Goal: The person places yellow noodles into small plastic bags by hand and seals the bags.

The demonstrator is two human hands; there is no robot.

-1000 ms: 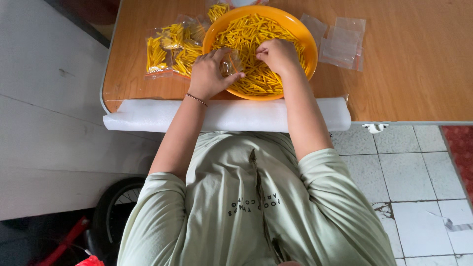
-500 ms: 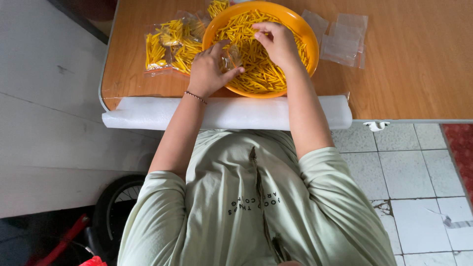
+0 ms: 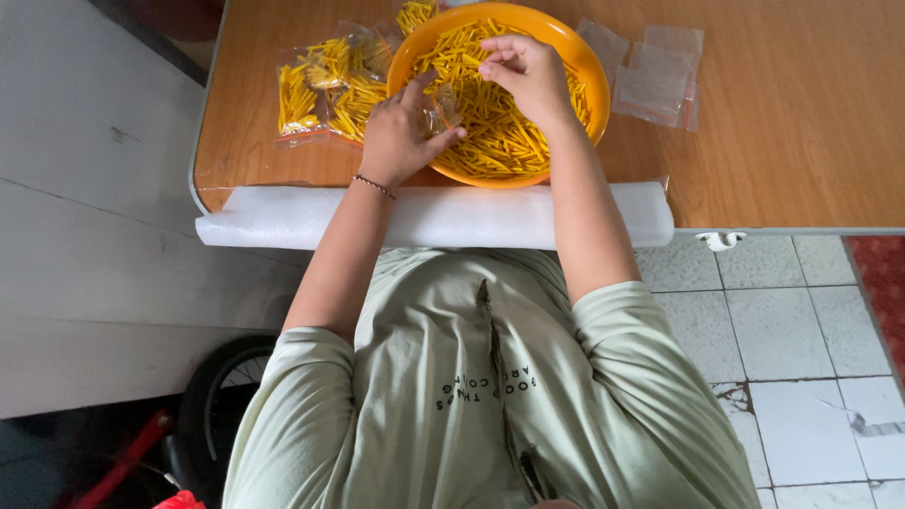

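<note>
Orange bowl (image 3: 575,66) full of yellow sticks (image 3: 490,132). Left hand (image 3: 401,141) grips a small clear bag (image 3: 438,113), prob. Right hand (image 3: 528,71) pinches sticks. Filled bags (image 3: 325,90) left of bowl, empties (image 3: 655,75) right, near table edge (image 3: 782,229).

The person wears a loose, pale sage-green T-shirt with short sleeves that end above the elbows, leaving both forearms bare. Small dark lettering runs across the chest of the shirt, and soft folds crease the fabric down the middle. A thin dark beaded bracelet circles the wrist of the left hand (image 3: 401,141). The right hand (image 3: 528,71) carries no jewellery or covering.
</note>
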